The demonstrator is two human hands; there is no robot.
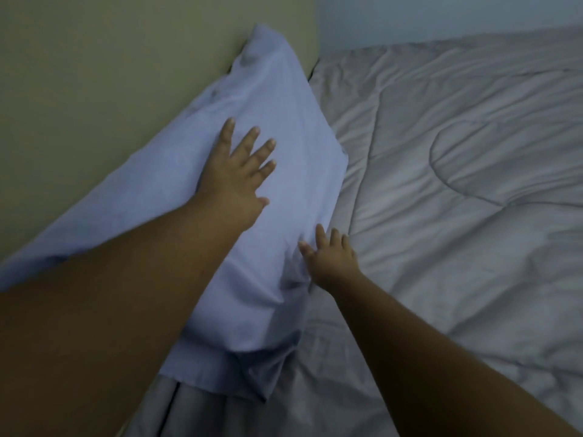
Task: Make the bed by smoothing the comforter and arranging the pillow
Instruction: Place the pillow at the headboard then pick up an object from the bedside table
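A light blue pillow (277, 115) leans against the beige wall at the head of the bed, its lower edge resting on the grey quilted comforter (457, 190). My left hand (236, 171) lies flat on the pillow's face with fingers spread, holding nothing. My right hand (331, 257) presses with spread fingers against the pillow's lower right edge, where it meets the comforter. The comforter covers the bed to the right and shows soft wrinkles and stitched curves. My left forearm hides the pillow's lower left part.
A beige wall (110, 74) runs along the left behind the pillow. A pale wall (441, 17) borders the far side of the bed. The comforter's edge (195, 405) hangs down at the bottom near me.
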